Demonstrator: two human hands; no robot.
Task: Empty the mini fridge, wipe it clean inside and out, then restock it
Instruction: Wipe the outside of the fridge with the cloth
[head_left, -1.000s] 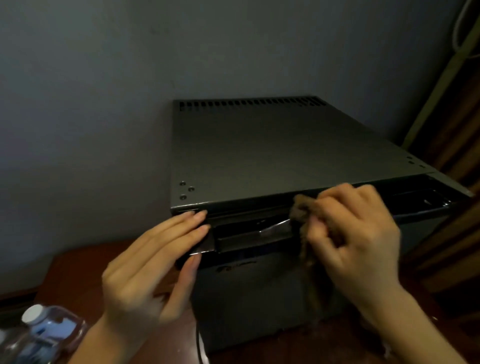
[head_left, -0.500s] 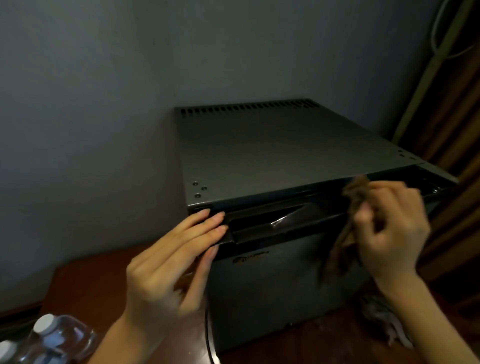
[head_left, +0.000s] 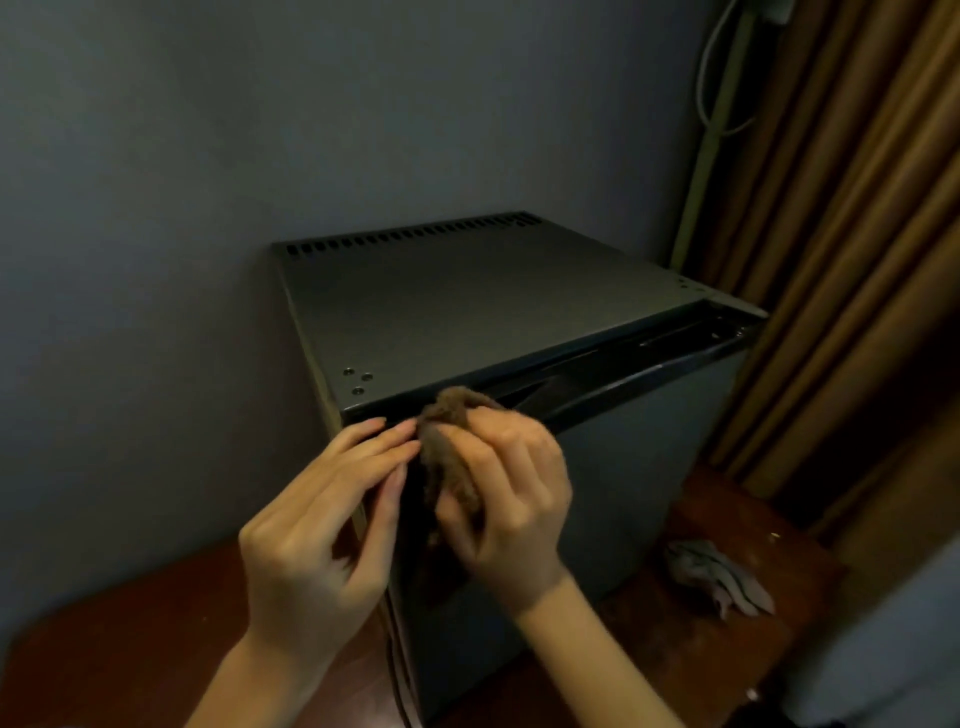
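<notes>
A dark grey mini fridge (head_left: 483, 312) stands on a reddish wooden surface against a grey wall, its door nearly closed with a narrow gap along the top edge. My right hand (head_left: 511, 499) grips a bunched brown cloth (head_left: 449, 447) and presses it to the left end of the door's top edge. My left hand (head_left: 322, 525) rests with straight fingers on the fridge's front left corner, fingertips touching the top of the door beside the cloth.
A crumpled grey rag (head_left: 719, 574) lies on the wooden surface (head_left: 130, 639) to the right of the fridge. Brown curtains (head_left: 857, 260) hang at the right, with a white cable (head_left: 711, 73) on the wall behind.
My right hand has carried the cloth from the right end of the door's top edge back to the left end, next to my left hand. The view shifted and the water bottles left the frame.
</notes>
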